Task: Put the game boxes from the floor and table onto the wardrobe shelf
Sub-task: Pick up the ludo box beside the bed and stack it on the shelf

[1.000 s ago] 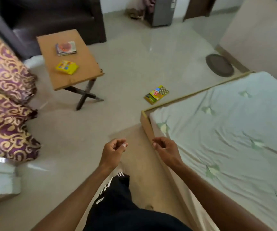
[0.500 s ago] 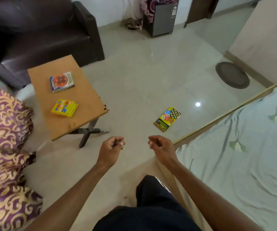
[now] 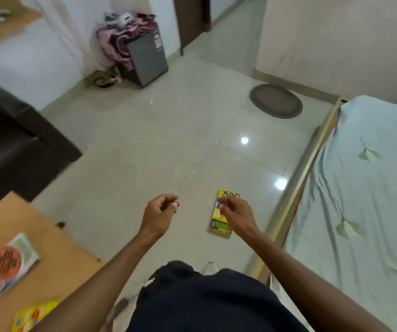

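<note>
Both hands are out front, empty, fingers loosely curled. The left hand [image 3: 160, 215] is over bare floor, and the right hand [image 3: 234, 215] partly covers the yellow floor box [image 3: 220, 228], which lies flat near the bed [image 3: 372, 188]. On the wooden table [image 3: 56, 255] at left sit an orange-faced box [image 3: 9, 263] and a yellow table box [image 3: 34, 315].

Floor box [image 3: 220, 230]: the dark band at its near end carries yellow lettering that appears to read "LUDO"; the smaller line beneath is too blurred to read. Fridge [image 3: 145, 58]: sticker [image 3: 158, 41] on its front, illegible. Orange-disc box [image 3: 8, 262] and yellow box [image 3: 34, 315] on the table [image 3: 56, 255]: print blurred, unreadable.
</note>
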`<state>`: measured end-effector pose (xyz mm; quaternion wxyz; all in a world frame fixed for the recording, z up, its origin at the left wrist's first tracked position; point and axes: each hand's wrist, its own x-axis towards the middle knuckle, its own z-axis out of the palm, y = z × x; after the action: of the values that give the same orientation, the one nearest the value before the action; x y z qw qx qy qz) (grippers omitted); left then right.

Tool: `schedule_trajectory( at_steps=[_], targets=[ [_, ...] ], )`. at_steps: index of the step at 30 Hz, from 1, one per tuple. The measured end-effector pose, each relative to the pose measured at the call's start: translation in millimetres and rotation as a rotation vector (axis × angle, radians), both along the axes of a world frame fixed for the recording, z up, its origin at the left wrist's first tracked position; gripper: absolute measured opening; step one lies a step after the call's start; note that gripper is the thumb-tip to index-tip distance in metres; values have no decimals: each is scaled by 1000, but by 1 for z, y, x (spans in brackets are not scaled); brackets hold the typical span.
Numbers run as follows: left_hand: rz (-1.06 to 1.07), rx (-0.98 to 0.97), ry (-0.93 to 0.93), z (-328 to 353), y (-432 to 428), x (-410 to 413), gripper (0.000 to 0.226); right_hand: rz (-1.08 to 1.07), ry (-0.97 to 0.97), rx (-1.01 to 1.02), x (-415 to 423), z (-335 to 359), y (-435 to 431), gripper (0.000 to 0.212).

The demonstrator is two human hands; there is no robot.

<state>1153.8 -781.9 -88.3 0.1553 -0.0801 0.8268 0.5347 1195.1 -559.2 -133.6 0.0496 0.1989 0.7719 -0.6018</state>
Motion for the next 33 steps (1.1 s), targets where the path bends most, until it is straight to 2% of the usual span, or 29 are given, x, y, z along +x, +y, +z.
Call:
schedule_trajectory(
  at_steps=[7,12,15,19,22,24,26,30,33],
  targets=[
    [-386,3,-42,-22,101,-191,17,-345,-15,16,-107,-31,58,19],
    [-803,-108,-113,-58,180,-303,19,-750,-67,-66,-160,-67,81,19],
    [-1155,-254,-160,-93,230,-365,18,-1127,-115,-176,-188,-104,82,18],
    [-1515,-417,-147,-143,279,-410,18,-1515,-180,-293,-212,-155,65,17],
    [-1767,-567,-110,-214,315,-430,16,-1736,-253,-400,-229,-220,39,13],
    [-1941,-641,-41,-288,339,-428,17,-1854,-312,-459,-238,-289,14,15],
    [-2028,-698,40,-360,360,-422,21,-1927,-361,-518,-249,-358,-6,15],
    [-2135,-725,154,-540,375,-396,25,-1962,-393,-592,-280,-519,-36,21],
    [-2278,-807,228,-647,370,-375,44,-1950,-439,-622,-298,-617,-45,24]
  ],
)
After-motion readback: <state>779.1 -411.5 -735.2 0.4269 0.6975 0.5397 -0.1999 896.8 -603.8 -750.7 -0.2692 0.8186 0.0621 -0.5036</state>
